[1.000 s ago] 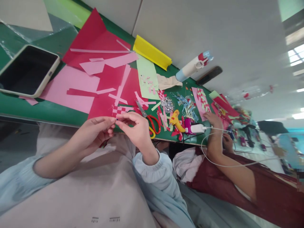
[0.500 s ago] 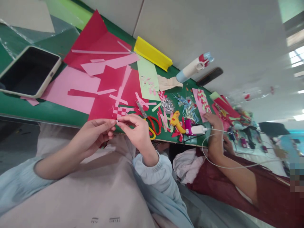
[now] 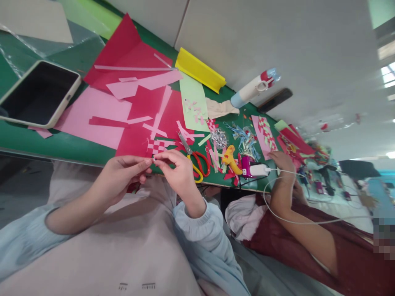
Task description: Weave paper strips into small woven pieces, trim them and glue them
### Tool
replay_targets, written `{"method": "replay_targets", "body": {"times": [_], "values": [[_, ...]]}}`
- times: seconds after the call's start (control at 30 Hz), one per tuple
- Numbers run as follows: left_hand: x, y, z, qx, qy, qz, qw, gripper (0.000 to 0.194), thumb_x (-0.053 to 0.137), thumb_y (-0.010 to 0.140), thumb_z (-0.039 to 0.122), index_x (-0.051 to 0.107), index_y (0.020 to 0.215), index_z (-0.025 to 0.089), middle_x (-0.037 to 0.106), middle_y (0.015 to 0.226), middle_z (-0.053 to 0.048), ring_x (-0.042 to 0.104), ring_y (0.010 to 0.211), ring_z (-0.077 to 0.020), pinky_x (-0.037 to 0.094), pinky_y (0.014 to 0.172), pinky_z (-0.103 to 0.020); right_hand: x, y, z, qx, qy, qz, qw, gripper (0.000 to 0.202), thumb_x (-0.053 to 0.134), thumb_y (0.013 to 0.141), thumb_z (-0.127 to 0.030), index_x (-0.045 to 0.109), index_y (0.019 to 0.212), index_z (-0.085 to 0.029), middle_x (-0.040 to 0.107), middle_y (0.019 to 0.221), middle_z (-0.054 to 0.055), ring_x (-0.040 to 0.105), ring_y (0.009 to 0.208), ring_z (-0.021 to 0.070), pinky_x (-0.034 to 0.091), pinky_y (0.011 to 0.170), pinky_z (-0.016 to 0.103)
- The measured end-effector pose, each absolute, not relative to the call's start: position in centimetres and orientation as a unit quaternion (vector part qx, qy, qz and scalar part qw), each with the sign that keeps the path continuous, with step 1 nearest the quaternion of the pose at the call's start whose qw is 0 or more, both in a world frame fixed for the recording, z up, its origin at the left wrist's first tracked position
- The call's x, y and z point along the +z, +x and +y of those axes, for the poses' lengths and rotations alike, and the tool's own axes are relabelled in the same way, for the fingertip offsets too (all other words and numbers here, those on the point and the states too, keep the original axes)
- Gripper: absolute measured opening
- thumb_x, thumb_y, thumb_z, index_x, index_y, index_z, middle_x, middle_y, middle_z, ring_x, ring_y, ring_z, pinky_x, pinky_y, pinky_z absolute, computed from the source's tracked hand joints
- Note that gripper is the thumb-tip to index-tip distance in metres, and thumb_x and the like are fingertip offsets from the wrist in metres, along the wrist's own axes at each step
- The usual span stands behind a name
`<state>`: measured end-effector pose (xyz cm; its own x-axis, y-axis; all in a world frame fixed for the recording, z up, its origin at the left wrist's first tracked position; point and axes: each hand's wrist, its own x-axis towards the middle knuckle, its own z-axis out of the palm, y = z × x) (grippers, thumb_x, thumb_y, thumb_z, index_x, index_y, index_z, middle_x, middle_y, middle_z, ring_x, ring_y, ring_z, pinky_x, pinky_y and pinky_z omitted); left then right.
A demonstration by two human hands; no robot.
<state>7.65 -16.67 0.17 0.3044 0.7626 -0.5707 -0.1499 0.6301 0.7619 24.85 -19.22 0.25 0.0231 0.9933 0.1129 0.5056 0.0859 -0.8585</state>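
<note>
My left hand [image 3: 126, 174] and my right hand [image 3: 175, 166] meet fingertip to fingertip at the table's front edge. Both are pinched around something tiny and whitish between them, too small to make out. Just beyond the fingertips lies a pink-and-red checkered paper piece [image 3: 156, 146] on red paper [image 3: 131, 139]. Scissors [image 3: 202, 164] with red and yellow handles rest open to the right of my right hand. Pink strips [image 3: 162, 109] lie across the red sheet behind.
A phone [image 3: 38, 94] lies at the left. Further right are a yellow glue gun [image 3: 231, 159], a pile of small silvery pieces [image 3: 218, 138], a bottle [image 3: 253, 90] and a yellow tray [image 3: 200, 70]. Another person's hand [image 3: 282, 164] reaches onto the table.
My fingertips have shifted very slightly, still pinched together. The whole view has moved a little, and the other person's hand has turned slightly.
</note>
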Motion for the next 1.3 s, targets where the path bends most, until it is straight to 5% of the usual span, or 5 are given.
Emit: {"method": "replay_targets", "body": {"times": [0.4,0.7,1.3], "values": [[-0.3,7.3,-16.8,0.316,0.370,0.520,0.702,0.037,0.088,0.062,0.050,0.078,0.078,0.018,0.068,0.062,-0.003,0.056,0.048,-0.0112,0.044,0.045,-0.023,0.8,24.9,-19.3,0.278,-0.595,-0.660,0.365,0.011,0.065,0.093,-0.023,0.075,0.097,-0.023,0.074,0.097,0.004,0.069,0.092,0.0171,0.055,0.086,0.029],[0.1,8.0,-17.1,0.287,0.320,0.483,0.763,0.043,0.092,0.055,0.053,0.076,0.074,0.017,0.062,0.055,-0.001,0.052,0.047,-0.0102,0.042,0.043,-0.021,4.2,25.3,-19.8,0.221,-0.587,-0.735,0.259,0.017,0.057,0.099,-0.022,0.074,0.099,-0.020,0.073,0.098,0.008,0.067,0.096,0.0196,0.052,0.089,0.031],[0.1,7.6,-16.8,0.314,0.317,0.503,0.740,0.043,0.092,0.054,0.051,0.075,0.074,0.017,0.065,0.059,0.000,0.053,0.046,-0.0085,0.046,0.044,-0.019,1.7,25.3,-19.1,0.256,-0.547,-0.679,0.417,0.007,0.073,0.087,-0.017,0.078,0.090,-0.021,0.076,0.088,0.002,0.072,0.084,0.0148,0.057,0.078,0.025]]}}
